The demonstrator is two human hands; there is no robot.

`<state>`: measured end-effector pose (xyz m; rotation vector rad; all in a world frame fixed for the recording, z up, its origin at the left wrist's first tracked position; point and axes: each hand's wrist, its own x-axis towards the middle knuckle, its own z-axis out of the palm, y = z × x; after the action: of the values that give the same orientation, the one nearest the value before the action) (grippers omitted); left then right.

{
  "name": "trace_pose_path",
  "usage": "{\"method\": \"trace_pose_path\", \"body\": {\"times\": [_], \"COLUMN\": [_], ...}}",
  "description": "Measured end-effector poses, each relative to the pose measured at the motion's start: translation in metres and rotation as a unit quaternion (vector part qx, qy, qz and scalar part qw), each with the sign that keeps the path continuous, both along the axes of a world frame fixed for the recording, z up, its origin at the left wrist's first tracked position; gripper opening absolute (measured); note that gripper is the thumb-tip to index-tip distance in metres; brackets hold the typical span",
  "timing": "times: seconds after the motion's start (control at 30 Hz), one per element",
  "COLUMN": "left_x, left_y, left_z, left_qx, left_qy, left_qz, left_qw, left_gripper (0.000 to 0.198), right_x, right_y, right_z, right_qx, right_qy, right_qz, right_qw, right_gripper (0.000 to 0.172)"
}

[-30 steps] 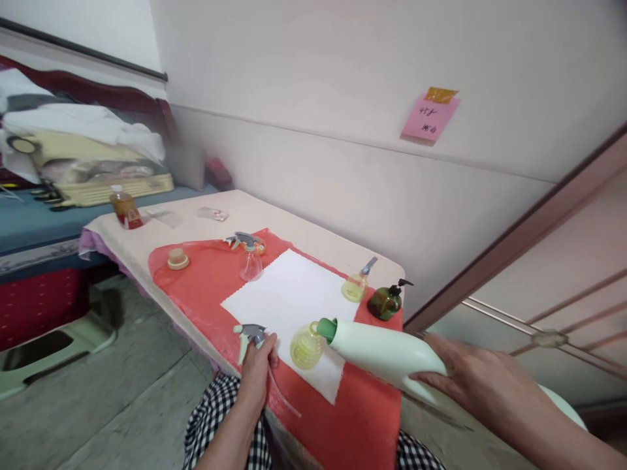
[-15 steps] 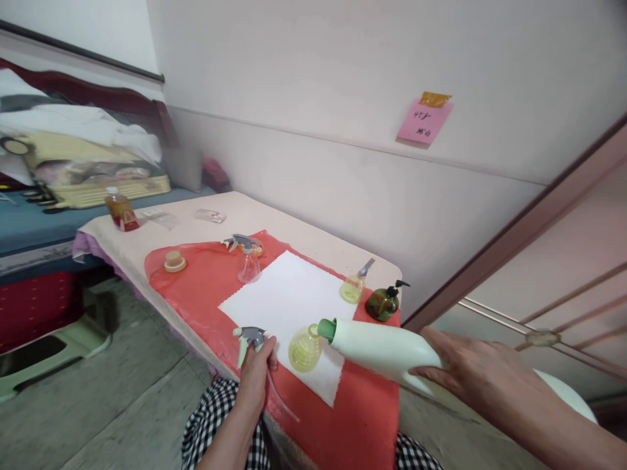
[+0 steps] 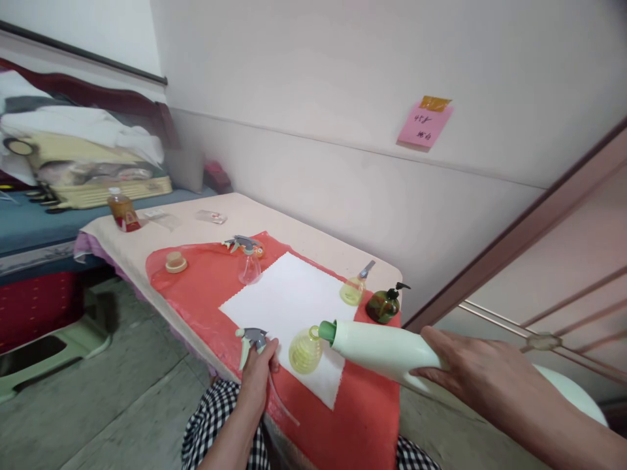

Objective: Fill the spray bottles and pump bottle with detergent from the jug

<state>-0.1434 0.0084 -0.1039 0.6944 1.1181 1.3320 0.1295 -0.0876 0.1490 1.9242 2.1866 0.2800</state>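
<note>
My right hand (image 3: 482, 385) grips a large pale green bottle (image 3: 379, 352), tipped so its green neck sits at the mouth of a small round yellow bottle (image 3: 304, 350). The yellow bottle stands open on a white cloth (image 3: 287, 300). My left hand (image 3: 257, 382) is closed round a grey trigger sprayer head (image 3: 251, 339) with a thin tube trailing from it, just left of the yellow bottle.
A red mat (image 3: 206, 290) covers the beige table (image 3: 304, 238). On it stand a clear spray bottle (image 3: 249, 258), a yellow spray bottle (image 3: 356, 286), a dark green pump bottle (image 3: 385, 303) and a tan lid (image 3: 175, 262). A brown bottle (image 3: 122, 210) stands far left. A pink note (image 3: 424, 124) hangs on the wall.
Almost nothing has moved; both hands hold their places, and the view has shifted slightly.
</note>
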Motion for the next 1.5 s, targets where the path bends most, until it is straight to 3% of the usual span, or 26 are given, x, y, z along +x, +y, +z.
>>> {"method": "trace_pose_path", "body": {"times": [0.77, 1.2, 1.5], "left_x": [-0.001, -0.002, -0.003], "left_y": [0.0, 0.001, 0.0], "left_z": [0.004, -0.004, -0.004], "left_qx": [0.001, 0.007, 0.009], "left_qy": [0.009, 0.006, 0.004], "left_qz": [0.005, 0.001, 0.0], "left_qw": [1.0, 1.0, 1.0], "left_gripper": [0.033, 0.036, 0.034], "right_x": [-0.006, -0.001, -0.004], "right_y": [0.0, 0.006, 0.009], "right_z": [0.005, -0.003, 0.001], "right_qx": [-0.01, 0.064, 0.075], "right_qy": [0.003, -0.059, -0.072], "right_qz": [-0.022, 0.074, 0.085], "right_qw": [1.0, 0.993, 0.991], "right_gripper": [0.008, 0.021, 0.024]}}
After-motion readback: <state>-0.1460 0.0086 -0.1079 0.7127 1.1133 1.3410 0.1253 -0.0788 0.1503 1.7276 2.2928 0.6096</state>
